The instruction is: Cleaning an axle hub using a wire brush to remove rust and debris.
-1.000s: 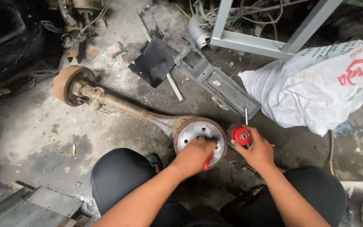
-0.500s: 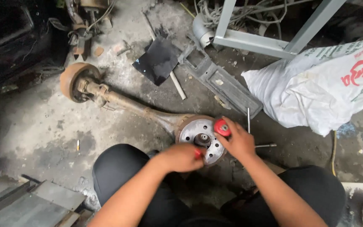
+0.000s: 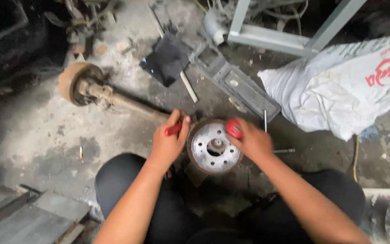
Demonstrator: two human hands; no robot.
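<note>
Since the frame half a second back, the left hand [image 3: 170, 142] has shifted off the drum face to its left edge, and the right hand [image 3: 251, 142] has carried the red-handled tool across to the drum's upper right rim.

Concrete floor [image 3: 32, 135]: grey, stained, littered, filling most of the frame.

White sack [image 3: 339, 90]: bulky, with red printing, lying at the right of the frame, well apart from the hands.

Axle beam [image 3: 123, 103]: rusty, running from a brake drum at upper left [image 3: 75, 81] diagonally down to the centre of the frame.

Metal frame [image 3: 285, 38]: grey, at the top of the frame, above the sack.

Black channel piece [image 3: 240, 86]: flat on the floor, upper centre, beside a dark sheet [image 3: 168, 61].

Near brake drum [image 3: 214, 147]: centre of the frame, between the two hands, its face with stud holes turned upward, hub at its middle.

Left hand: fingers curled and pressed together round a red handle [image 3: 173, 129], just beside the drum's left rim.

Right hand: closed round a red-handled tool [image 3: 234, 129], resting on the drum's upper right rim. The tool's working end is hidden.

Thin metal rod [image 3: 265, 121]: lying on the floor just right of the right hand.
</note>
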